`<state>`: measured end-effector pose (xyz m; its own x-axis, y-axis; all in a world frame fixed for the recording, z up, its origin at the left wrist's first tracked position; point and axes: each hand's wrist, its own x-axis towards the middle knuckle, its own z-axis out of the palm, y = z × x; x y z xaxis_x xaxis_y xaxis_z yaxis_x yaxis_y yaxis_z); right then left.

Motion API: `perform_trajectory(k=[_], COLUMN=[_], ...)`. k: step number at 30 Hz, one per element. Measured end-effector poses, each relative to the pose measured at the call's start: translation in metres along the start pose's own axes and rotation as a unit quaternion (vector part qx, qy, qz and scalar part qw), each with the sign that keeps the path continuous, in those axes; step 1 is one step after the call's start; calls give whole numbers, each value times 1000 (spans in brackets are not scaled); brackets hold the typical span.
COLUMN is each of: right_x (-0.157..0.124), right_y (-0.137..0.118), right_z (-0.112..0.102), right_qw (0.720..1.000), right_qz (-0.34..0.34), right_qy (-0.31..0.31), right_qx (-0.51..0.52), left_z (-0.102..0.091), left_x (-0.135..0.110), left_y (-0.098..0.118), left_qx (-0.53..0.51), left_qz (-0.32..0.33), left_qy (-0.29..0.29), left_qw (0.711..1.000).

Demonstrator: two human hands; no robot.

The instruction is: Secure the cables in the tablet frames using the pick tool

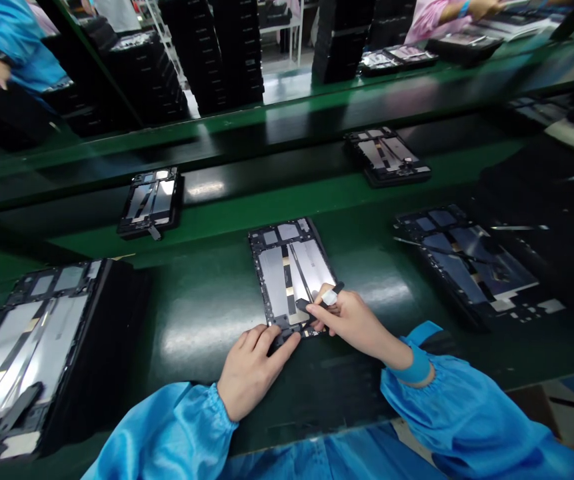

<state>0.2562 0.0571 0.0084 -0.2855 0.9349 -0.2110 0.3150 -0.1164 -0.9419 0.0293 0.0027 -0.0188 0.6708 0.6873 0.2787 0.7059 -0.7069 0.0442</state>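
Observation:
An opened tablet [299, 263] with silvery plates, a dark ribbon cable and a black frame lies on the green bench in front of me. My left hand [251, 363] rests at its near-left corner, fingers on the edge and thumb stretched along the near side. Pinched in my right hand [349, 320] is a black stick-like tool [337, 289] with a white wrapped band. Its flat dark end is over the tablet's lower part, close to the end of the ribbon cable. Whether it touches the tablet, I cannot tell. My fingers hide part of the near-right corner.
A stack of opened tablets [31, 333] stands at left. More opened tablets lie at right [471, 257] beside tweezers [519, 228], and on the strip beyond, at left [149, 200] and right [387, 155]. Tall black tray stacks [211, 53] and co-workers are across the bench.

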Motion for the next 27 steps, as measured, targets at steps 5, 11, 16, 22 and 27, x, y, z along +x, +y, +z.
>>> perform_trajectory(k=[5,11,16,22,27], right_x=[1,1,0,11,18], right_y=[1,6,23,43,57], right_z=[-1,-2,-5,-4,-8], right_qw=[999,987,951,960,973], right_qz=[19,25,-43,-57,-41], right_qy=[27,95,264,247,221], right_qx=[32,123,157,116,55], left_z=[-2,-2,15,38,34], left_x=[-4,-6,53,174,195], left_y=[-5,-10,-23,-110,-188], left_qx=[-35,-57,8,56,57], left_qz=[5,19,20,-137,-316], left_qy=[-1,64,27,88,198], left_qw=[999,996,999,985,926])
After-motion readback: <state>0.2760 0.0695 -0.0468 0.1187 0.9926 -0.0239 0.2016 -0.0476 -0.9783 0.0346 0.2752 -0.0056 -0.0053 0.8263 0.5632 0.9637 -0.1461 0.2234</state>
